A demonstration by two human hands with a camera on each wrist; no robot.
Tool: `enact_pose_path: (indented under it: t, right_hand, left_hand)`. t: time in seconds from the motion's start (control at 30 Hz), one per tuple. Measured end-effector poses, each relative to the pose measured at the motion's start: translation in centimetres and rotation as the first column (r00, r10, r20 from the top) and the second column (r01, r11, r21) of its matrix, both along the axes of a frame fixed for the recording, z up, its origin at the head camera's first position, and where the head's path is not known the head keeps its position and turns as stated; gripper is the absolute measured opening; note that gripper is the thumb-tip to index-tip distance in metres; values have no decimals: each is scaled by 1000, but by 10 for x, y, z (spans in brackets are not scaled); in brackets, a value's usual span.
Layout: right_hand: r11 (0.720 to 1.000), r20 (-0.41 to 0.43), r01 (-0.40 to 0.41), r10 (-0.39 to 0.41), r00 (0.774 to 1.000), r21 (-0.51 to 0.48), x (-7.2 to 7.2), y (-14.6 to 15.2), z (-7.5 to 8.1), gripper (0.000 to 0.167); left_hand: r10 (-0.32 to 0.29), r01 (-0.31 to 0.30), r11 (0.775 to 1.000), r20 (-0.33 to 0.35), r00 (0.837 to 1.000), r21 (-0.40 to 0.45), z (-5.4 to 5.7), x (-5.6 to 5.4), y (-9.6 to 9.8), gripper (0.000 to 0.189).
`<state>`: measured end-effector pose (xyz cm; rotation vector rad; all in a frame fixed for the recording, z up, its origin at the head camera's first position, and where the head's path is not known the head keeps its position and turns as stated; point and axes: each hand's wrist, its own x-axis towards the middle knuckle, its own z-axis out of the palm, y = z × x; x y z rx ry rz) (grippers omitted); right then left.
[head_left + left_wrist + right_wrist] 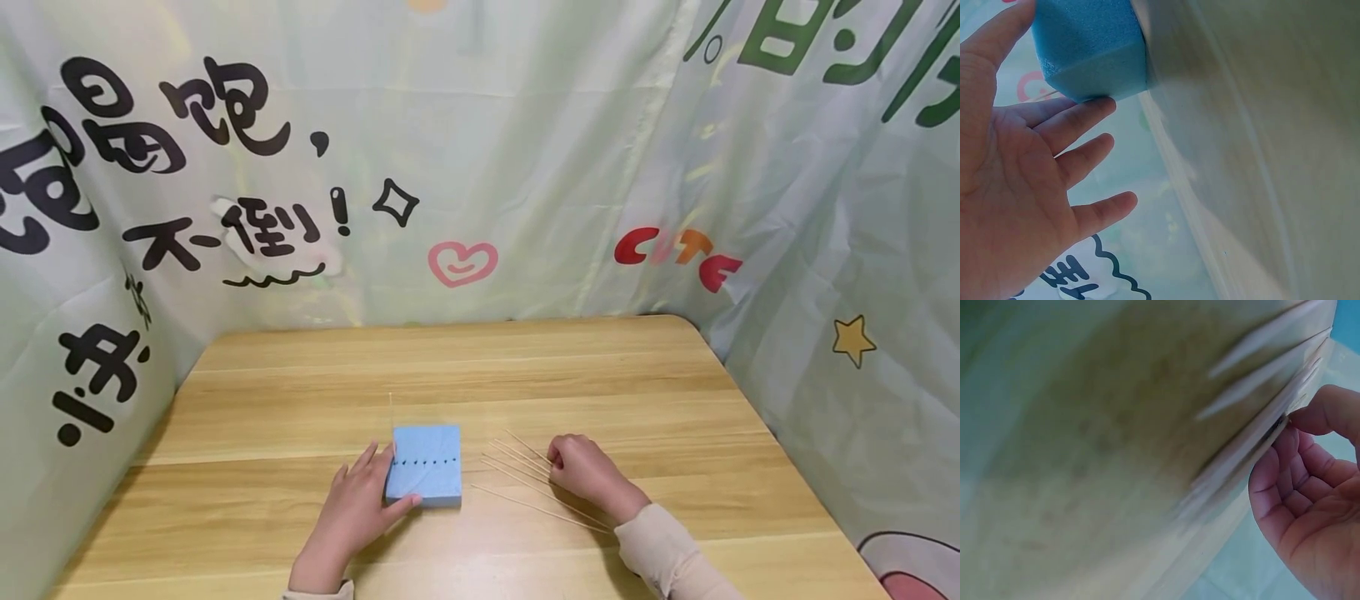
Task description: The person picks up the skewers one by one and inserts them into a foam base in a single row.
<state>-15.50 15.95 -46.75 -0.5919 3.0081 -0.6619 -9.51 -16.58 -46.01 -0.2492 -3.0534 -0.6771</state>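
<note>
Blue foam block [426,442], flat on the desk [525,375] between two hands, with a row of small dark holes [425,462] across its top. Against the block's left side and near edge, the left hand [352,504]: fingers spread and straight, thumb along the front, steadying rather than clenching, by the look of it. To the block's right, the right hand [588,475], thumb and fingertip pinching one thin stick [528,447]. Between block and right hand, more pale sticks [540,507], fanned flat on the wood, tips toward the block. At the block's far left, one upright stick [391,408], lower end hidden near the left fingertips; impossible to tell whether seated in a hole.

Judging by the porous grain in the left wrist view, probably very light, soft enough to dent and quick to slide under a sideways push. Best held low, by opposite side faces, away from the holes. Sticks likely stiff but easily snapped; best pinched close to the end meant to bear pressure.

Beyond the block, a broad stretch of wood up to the desk's far edge and the printed cloth [525,167]. Left and right desk edges both well apart from the block; near edge out of view. Tightest room on the block's right, near the stick tips.
</note>
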Motion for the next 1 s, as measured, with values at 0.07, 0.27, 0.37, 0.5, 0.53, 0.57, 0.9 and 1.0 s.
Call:
enact_pose_path:
  t: [0.07, 0.27, 0.37, 0.5, 0.53, 0.57, 0.9, 1.0]
  right_hand:
    - [1000, 5, 9, -9, 1000, -10, 0, 1, 0, 11]
    - [994, 41, 60, -56, 998, -94, -3, 10, 8, 12]
    - [988, 5, 63, -63, 998, -143, -7, 16, 18, 11]
    - [980, -64, 61, -75, 995, -188, -13, 22, 34, 10]
    - [977, -81, 65, -83, 993, -202, -14, 23, 37, 10]
    - [974, -96, 70, -92, 991, -215, -15, 23, 41, 10]
    - [890, -261, 20, -155, 953, -455, -17, 22, 66, 13]
    - [847, -299, -32, -151, 942, -530, -17, 15, 69, 14]
  left_hand:
    - [1, -1, 1000, 1, 1000, -1, 0, 1, 0, 86]
    - [2, -2, 1000, -9, 1000, 4, 1, 2, 1, 86]
    - [2, -1, 1000, -16, 1000, 3, 0, 2, 1, 86]
    - [2, -2, 1000, -12, 1000, 2, -1, 3, 0, 85]
    - [2, -2, 1000, -10, 1000, 2, 0, 3, 1, 85]
    - [2, -2, 1000, -8, 1000, 2, 0, 3, 1, 85]
    - [1, -1, 1000, 6, 1000, 5, 2, 3, 0, 84]
    - [0, 0, 1000, 3, 1000, 7, 3, 2, 1, 84]
